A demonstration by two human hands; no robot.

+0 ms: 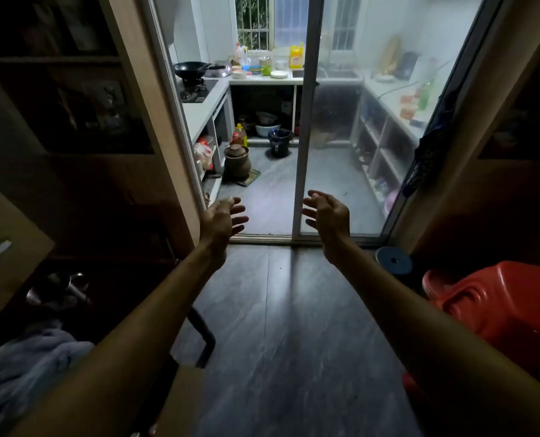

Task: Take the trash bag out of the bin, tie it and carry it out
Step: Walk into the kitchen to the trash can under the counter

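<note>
Both arms were stretched forward, the left hand and right hand with fingers spread, each grip released and holding nothing. Past the sliding door, well beyond it from the hands, stood the black bin, with the trash bag lining its rim, below the worktop.

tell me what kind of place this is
Most likely a small home: a dim room looking through a sliding glass door into a narrow kitchen. A wok sits on a gas stove, bottles and bowls crowd the counter, and a dark bin stands on the kitchen floor.
</note>
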